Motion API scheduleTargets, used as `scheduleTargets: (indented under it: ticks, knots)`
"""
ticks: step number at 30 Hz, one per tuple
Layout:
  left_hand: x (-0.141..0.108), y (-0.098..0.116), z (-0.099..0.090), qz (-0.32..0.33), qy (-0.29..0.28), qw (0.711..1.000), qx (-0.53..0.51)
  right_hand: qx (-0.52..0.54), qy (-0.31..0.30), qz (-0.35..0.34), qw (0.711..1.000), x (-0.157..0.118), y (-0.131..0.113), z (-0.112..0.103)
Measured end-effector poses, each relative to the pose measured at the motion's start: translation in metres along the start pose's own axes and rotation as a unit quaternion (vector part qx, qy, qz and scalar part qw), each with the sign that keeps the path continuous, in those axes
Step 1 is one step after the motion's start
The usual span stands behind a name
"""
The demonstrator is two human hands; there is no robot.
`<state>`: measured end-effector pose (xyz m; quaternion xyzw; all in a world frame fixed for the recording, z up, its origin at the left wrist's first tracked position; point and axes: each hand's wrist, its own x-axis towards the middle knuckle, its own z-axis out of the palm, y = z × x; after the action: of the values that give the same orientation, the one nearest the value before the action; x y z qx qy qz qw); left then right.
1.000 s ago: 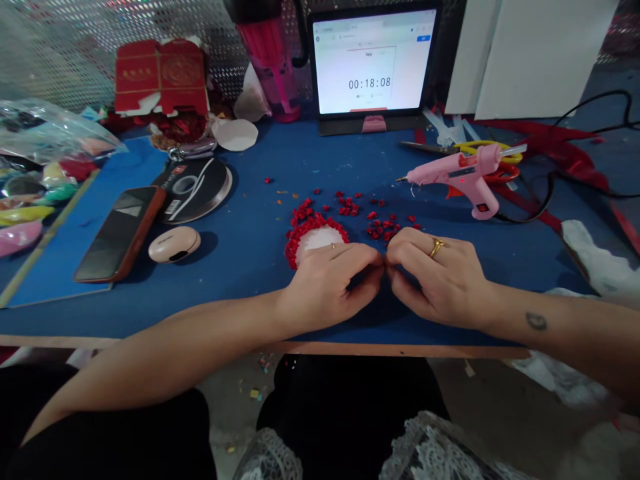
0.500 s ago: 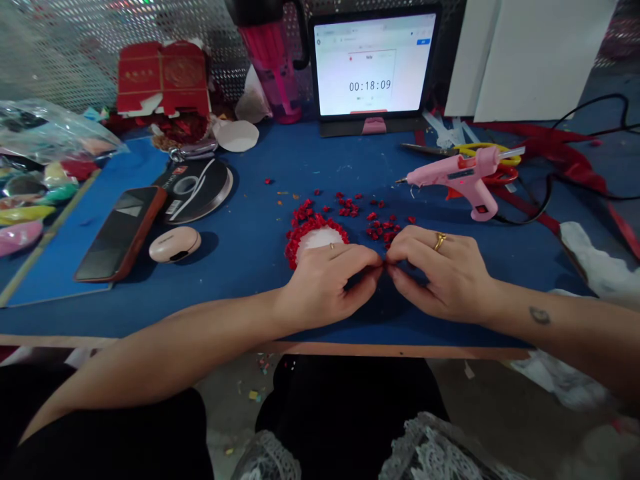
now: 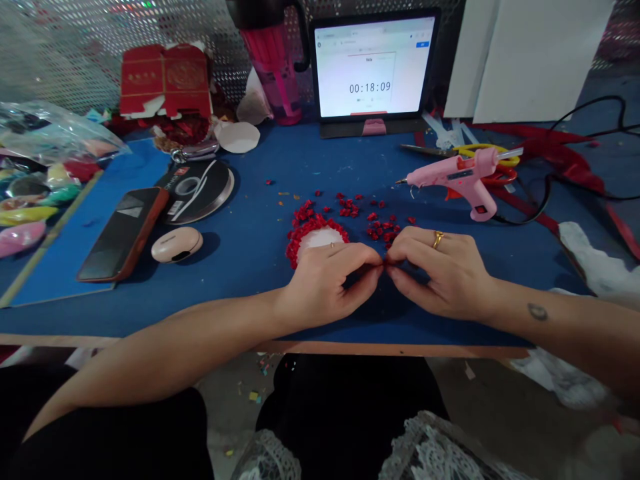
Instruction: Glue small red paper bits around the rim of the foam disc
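Thumb and forefinger of my left hand (image 3: 333, 280) are pinched together, touching the pinched fingertips of my right hand (image 3: 440, 273). Between them is a tiny dark red piece (image 3: 385, 264), mostly covered by the fingers. Behind my left hand lies a white round base (image 3: 320, 239), partly hidden, with a border of small red ribbon-like pieces (image 3: 295, 233) around its visible edge. Loose red pieces (image 3: 383, 230) are scattered just beyond my right hand, and more (image 3: 349, 205) lie farther back.
A pink glue gun (image 3: 457, 175) lies at the right, its cable trailing off, near scissors (image 3: 493, 155). On the left are a phone (image 3: 123, 233), a pinkish case (image 3: 177, 245) and a ribbon spool (image 3: 200, 190). A tablet (image 3: 373, 73) and a jug (image 3: 270, 67) stand behind.
Both hands stay pinched together in nearly the same place. The whole view has shifted very slightly; nothing on the table has visibly moved.
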<state>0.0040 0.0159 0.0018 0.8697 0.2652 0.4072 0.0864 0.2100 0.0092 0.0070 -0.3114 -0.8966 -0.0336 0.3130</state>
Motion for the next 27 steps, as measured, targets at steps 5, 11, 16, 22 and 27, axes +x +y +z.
scheduleTargets:
  ticks: [5,11,16,22,27]
  knots:
    - [-0.0008,0.0007,-0.0006,-0.005,-0.015,1.0,0.013,-0.013,-0.017,-0.011,1.0,-0.0003,-0.0016,-0.0002]
    - [-0.0046,-0.0001,0.0006,0.014,-0.034,0.999,0.032,-0.038,-0.023,-0.027,0.999,-0.0006,-0.0069,0.0036]
    - [-0.0068,-0.0001,0.0023,0.037,-0.039,0.998,0.015,-0.036,-0.044,-0.033,0.998,-0.0029,-0.0094,0.0048]
    - [-0.0053,0.0022,0.0006,0.036,-0.032,0.999,0.012,-0.026,-0.048,-0.045,0.997,-0.0023,-0.0064,0.0017]
    - [-0.0042,0.003,-0.002,0.016,-0.045,0.999,-0.003,-0.038,-0.042,-0.054,0.997,-0.0009,-0.004,-0.0005]
